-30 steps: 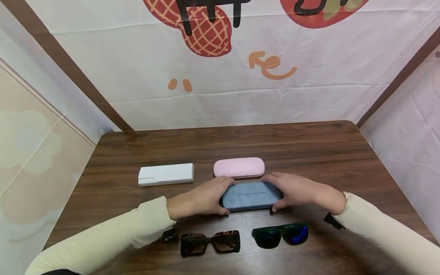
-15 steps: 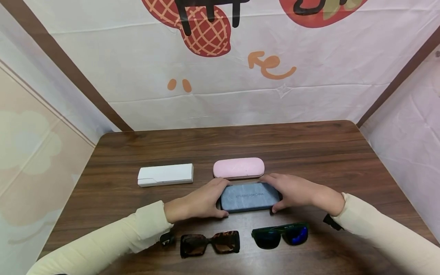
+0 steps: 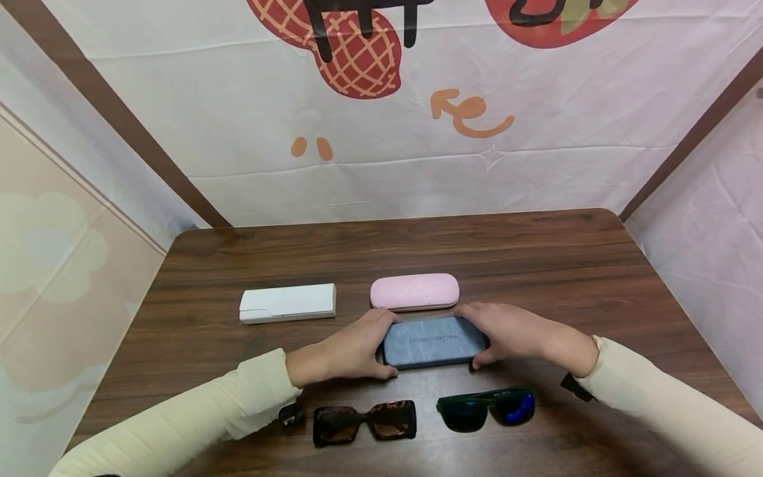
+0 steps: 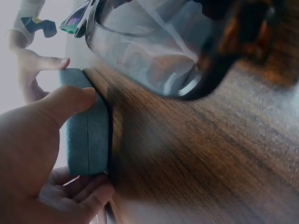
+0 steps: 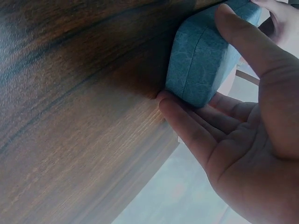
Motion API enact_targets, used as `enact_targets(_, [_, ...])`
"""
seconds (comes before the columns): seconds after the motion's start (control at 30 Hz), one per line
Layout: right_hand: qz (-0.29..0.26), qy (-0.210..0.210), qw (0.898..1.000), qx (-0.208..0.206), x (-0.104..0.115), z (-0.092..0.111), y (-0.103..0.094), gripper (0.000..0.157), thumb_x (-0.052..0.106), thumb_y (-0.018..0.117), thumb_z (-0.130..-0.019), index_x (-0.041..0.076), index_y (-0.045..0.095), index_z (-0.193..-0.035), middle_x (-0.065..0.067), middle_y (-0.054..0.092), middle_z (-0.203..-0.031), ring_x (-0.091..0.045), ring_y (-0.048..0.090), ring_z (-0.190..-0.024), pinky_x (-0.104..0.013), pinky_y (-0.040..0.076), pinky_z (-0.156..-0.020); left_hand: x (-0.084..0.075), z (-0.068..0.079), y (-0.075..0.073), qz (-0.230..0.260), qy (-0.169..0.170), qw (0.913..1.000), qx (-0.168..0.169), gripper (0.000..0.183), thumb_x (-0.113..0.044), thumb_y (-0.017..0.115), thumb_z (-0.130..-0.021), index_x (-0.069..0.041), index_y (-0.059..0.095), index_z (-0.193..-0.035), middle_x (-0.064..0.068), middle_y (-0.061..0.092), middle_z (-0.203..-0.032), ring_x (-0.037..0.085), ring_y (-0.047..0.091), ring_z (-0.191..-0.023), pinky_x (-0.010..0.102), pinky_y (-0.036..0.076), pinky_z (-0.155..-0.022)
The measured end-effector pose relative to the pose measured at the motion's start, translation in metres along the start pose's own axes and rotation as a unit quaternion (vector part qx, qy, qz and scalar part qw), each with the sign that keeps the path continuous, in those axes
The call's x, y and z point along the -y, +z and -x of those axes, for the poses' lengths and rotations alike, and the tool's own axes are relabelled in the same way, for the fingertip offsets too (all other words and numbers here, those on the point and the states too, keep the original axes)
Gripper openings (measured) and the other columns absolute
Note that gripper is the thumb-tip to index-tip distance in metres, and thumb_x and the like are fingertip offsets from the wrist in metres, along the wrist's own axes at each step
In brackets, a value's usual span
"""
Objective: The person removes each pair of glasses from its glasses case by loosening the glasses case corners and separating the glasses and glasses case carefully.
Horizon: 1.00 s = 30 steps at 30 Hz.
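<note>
A blue-grey glasses case (image 3: 434, 344) with lettering on its lid lies lengthwise between both hands, its lid down. My left hand (image 3: 357, 346) grips its left end, thumb on the near side and fingers at the far side. The right hand (image 3: 515, 336) holds the opposite end in the same way. In the left wrist view a seam runs along the case (image 4: 88, 135), and the left thumb presses its near side. From the right wrist, the case (image 5: 196, 60) appears close against the tabletop, with the right fingers curled round its end.
Just behind is a pink glasses case (image 3: 414, 291); a white case (image 3: 288, 303) lies farther left. Nearer the person are tortoiseshell sunglasses (image 3: 390, 419) and dark sunglasses with blue lenses (image 3: 465, 414). The wooden table (image 3: 566, 265) ends at a printed cloth backdrop (image 3: 417, 185).
The blue-grey case has shifted slightly left, and the left hand and sleeve moved a little with it. Over the last half second, hands and case hold almost still.
</note>
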State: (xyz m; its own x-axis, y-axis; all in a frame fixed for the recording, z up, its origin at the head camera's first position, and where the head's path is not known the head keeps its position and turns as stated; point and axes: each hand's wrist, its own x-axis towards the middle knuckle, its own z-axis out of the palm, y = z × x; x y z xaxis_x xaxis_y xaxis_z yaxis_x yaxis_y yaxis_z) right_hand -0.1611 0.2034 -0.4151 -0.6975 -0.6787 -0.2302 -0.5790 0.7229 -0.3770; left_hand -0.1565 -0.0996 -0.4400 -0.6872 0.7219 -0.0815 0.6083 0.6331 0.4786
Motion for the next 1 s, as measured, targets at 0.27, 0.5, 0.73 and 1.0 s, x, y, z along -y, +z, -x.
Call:
enact_targets(0.27, [0.000,-0.003,1.000,0.001,0.0011,0.0007,-0.0002,0.079,0.034,0.088,-0.080,0.002,0.050,-0.142,-0.013,0.059,-0.136,-0.027,0.061,-0.120,-0.048,0.050,-0.097,-0.0003,0.0007,-0.0005,-0.001,0.002,1.0000,0.007,0.074,-0.033,0.087,-0.080,0.000,0.051,-0.135,0.010,0.055,-0.128,0.024,0.051,-0.120,0.041,0.046,-0.101])
enact_targets(0.5, [-0.001,-0.006,1.000,-0.006,0.0008,0.0025,0.0009,0.077,0.034,0.088,-0.080,0.004,0.050,-0.139,-0.009,0.063,-0.126,-0.021,0.063,-0.110,-0.044,0.052,-0.091,-0.0010,0.0017,0.0005,-0.013,0.006,0.9999,0.005,0.074,-0.035,0.087,-0.079,0.000,0.051,-0.133,0.009,0.054,-0.124,0.022,0.051,-0.116,0.039,0.047,-0.099])
enact_targets(0.73, [0.005,-0.021,1.000,-0.019,0.0002,0.0010,0.0021,0.066,0.035,0.088,-0.079,0.006,0.055,-0.129,0.001,0.063,-0.107,-0.009,0.059,-0.089,-0.035,0.052,-0.078,-0.0022,-0.0007,0.0028,-0.020,-0.012,0.9997,0.005,0.074,-0.036,0.088,-0.077,0.000,0.052,-0.132,0.009,0.055,-0.124,0.022,0.050,-0.117,0.039,0.047,-0.100])
enact_targets(1.0, [-0.010,-0.030,0.999,-0.013,0.0005,-0.0040,-0.0036,0.063,0.033,0.089,-0.076,0.005,0.061,-0.124,0.002,0.067,-0.098,-0.005,0.057,-0.077,-0.029,0.052,-0.070,-0.0037,-0.0022,0.0049,-0.029,-0.021,0.9994,0.003,0.075,-0.036,0.089,-0.075,0.001,0.052,-0.129,0.008,0.054,-0.120,0.021,0.050,-0.112,0.037,0.047,-0.098])
